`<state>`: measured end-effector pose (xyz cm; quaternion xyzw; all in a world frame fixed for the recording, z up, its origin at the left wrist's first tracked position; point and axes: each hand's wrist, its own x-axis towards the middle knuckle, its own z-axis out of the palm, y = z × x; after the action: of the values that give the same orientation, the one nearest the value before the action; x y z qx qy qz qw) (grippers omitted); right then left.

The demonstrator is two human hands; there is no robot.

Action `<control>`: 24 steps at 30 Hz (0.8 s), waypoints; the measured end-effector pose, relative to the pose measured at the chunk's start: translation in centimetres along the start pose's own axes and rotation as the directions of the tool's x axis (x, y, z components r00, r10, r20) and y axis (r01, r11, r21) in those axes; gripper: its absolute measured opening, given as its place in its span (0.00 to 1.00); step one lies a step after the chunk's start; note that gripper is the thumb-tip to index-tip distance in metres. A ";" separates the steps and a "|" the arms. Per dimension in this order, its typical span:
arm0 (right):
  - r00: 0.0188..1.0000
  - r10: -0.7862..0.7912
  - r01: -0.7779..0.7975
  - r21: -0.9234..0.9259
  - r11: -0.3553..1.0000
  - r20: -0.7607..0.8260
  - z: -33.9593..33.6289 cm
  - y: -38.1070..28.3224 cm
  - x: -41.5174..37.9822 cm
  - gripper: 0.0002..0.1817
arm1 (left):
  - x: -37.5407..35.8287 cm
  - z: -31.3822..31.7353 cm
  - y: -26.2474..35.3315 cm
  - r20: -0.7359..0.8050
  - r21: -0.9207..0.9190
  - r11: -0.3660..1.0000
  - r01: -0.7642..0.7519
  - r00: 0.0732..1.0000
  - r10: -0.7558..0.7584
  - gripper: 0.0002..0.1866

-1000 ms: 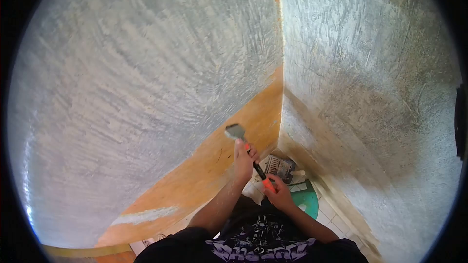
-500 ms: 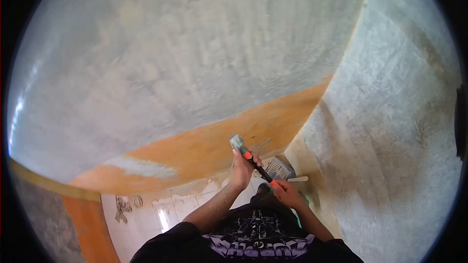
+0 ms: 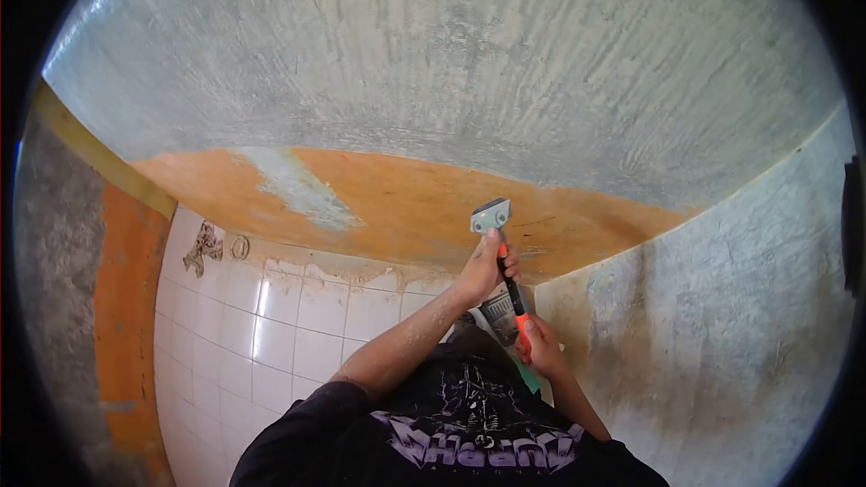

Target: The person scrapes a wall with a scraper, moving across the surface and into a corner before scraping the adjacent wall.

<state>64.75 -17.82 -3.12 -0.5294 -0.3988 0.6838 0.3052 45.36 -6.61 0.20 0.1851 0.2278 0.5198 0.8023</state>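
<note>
A long-handled scraper (image 3: 511,289) with a black and orange-red handle slants up in front of my body. My left hand (image 3: 483,272) is closed around it just below the wide metal head (image 3: 491,215), its thumb up against the head. Lower down, my right hand (image 3: 541,344) grips the orange-red end of the handle. In this view the head overlaps the orange band (image 3: 406,203) of the wall. Pale dust speckles my left forearm.
Above the orange band the wall (image 3: 451,63) is rough grey, and a pale patch (image 3: 302,188) breaks the band. A stained side wall (image 3: 713,325) stands close on the right. On the white tiled floor (image 3: 216,325) lie a crumpled cloth (image 3: 204,248), a ring (image 3: 239,247) and a ribbed tray (image 3: 502,314).
The view has swung, so more tiled floor shows. In it, the scraper sits farther right and its head is higher, with the flat face showing more. Both hands keep their hold.
</note>
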 end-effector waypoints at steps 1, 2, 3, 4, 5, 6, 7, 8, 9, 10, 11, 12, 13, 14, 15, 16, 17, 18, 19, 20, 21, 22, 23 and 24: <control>1.000 -0.018 0.017 -0.020 1.000 -0.025 -1.5 0.2 0.8 0.19 | 1.2 0.3 -0.5 0.032 -0.009 1.000 0.007 0.999 -0.007 0.22; 0.998 -0.029 0.028 -0.037 0.999 -0.052 -3.0 0.7 1.5 0.19 | 2.3 0.6 -1.1 0.055 0.036 0.999 0.000 0.998 -0.002 0.22; 0.996 -0.042 0.038 -0.053 0.998 -0.078 -4.2 0.6 1.7 0.19 | 3.2 1.2 -1.8 0.076 0.049 0.999 -0.001 0.997 -0.003 0.22; 0.993 -0.087 0.083 -0.055 0.995 -0.085 -5.2 0.2 2.0 0.19 | 4.3 1.8 -2.5 0.097 0.067 0.998 -0.001 0.995 -0.005 0.22; 0.989 -0.110 0.100 -0.100 0.990 -0.094 -6.4 -0.1 2.3 0.21 | 5.2 2.1 -2.9 0.119 0.086 0.996 -0.002 0.993 -0.008 0.22; 0.986 -0.133 0.117 -0.147 0.982 -0.102 -7.8 -0.1 2.7 0.22 | 5.9 2.4 -3.0 0.118 0.184 0.983 0.014 0.992 -0.037 0.23; 0.982 -0.155 0.132 -0.196 0.972 -0.108 -8.9 -0.5 3.0 0.23 | 6.9 2.8 -3.2 0.096 0.216 0.976 0.030 0.994 -0.052 0.23; 0.975 -0.161 0.127 -0.208 0.970 -0.155 -9.7 -0.7 3.4 0.23 | 8.0 3.1 -3.6 0.073 0.246 0.968 0.046 0.995 -0.066 0.23; 0.973 -0.164 0.126 -0.222 0.967 -0.163 -10.9 -0.6 3.8 0.23 | 8.8 3.2 -4.0 0.050 0.279 0.958 0.062 0.996 -0.079 0.24; 0.970 -0.172 0.129 -0.234 0.964 -0.170 -12.2 -0.5 4.6 0.23 | 9.6 3.3 -4.5 0.048 0.277 0.959 0.055 0.996 -0.071 0.24; 0.968 -0.180 0.134 -0.244 0.961 -0.177 -13.3 -0.5 5.2 0.24 | 10.3 3.3 -5.0 0.046 0.277 0.960 0.050 0.997 -0.065 0.25; 0.971 -0.176 0.133 -0.246 0.960 -0.164 -13.8 -1.1 5.5 0.23 | 10.7 3.5 -5.2 0.044 0.278 0.959 0.049 0.997 -0.063 0.25; 0.974 -0.170 0.129 -0.248 0.960 -0.153 -14.3 -1.8 5.5 0.23 | 11.0 3.5 -5.3 0.055 0.278 0.959 0.046 0.996 -0.063 0.25; 0.976 -0.166 0.127 -0.252 0.959 -0.140 -14.7 -2.3 5.5 0.23 | 11.3 3.6 -5.4 0.068 0.278 0.960 0.040 0.996 -0.061 0.26; 0.975 -0.164 0.122 -0.257 0.959 -0.149 -15.0 -2.6 5.5 0.23 | 11.7 3.7 -5.3 0.083 0.279 0.960 0.029 0.995 -0.054 0.26; 0.974 -0.166 0.121 -0.261 0.958 -0.157 -15.1 -2.9 5.7 0.23 | 12.1 3.9 -5.3 0.088 0.276 0.961 0.028 0.995 -0.055 0.26; 0.972 -0.169 0.122 -0.264 0.957 -0.163 -15.2 -3.1 6.0 0.22 | 12.6 3.9 -5.3 0.093 0.275 0.961 0.028 0.994 -0.055 0.26; 0.972 -0.178 0.131 -0.274 0.953 -0.156 -15.5 -3.3 6.2 0.22 | 12.9 3.9 -5.4 0.096 0.273 0.961 0.030 0.994 -0.058 0.26; 0.971 -0.187 0.138 -0.283 0.949 -0.151 -15.9 -3.5 6.3 0.22 | 13.1 3.8 -5.5 0.101 0.289 0.957 0.024 0.993 -0.055 0.27; 0.970 -0.196 0.146 -0.294 0.945 -0.147 -16.4 -3.7 6.3 0.22 | 13.4 3.8 -5.7 0.107 0.304 0.952 0.018 0.993 -0.053 0.27; 0.966 -0.212 0.154 -0.327 0.932 -0.151 -16.8 -3.8 6.3 0.22 | 13.6 3.9 -5.7 0.113 0.318 0.948 0.012 0.992 -0.050 0.28; 0.962 -0.228 0.161 -0.361 0.919 -0.152 -17.3 -3.9 6.3 0.22 | 13.7 4.0 -5.7 0.138 0.312 0.950 0.003 0.989 -0.049 0.28; 0.958 -0.243 0.167 -0.393 0.904 -0.150 -17.5 -3.9 6.4 0.22 | 13.7 3.9 -5.7 0.162 0.307 0.952 -0.005 0.986 -0.046 0.28; 0.959 -0.238 0.161 -0.402 0.901 -0.151 -17.6 -4.1 6.5 0.21 | 13.6 3.8 -5.6 0.183 0.302 0.953 -0.013 0.982 -0.045 0.28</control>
<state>80.12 -6.43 -4.79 -0.6000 -0.5457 0.5012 0.3017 56.53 3.50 -2.00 0.3519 0.2293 0.4525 0.7867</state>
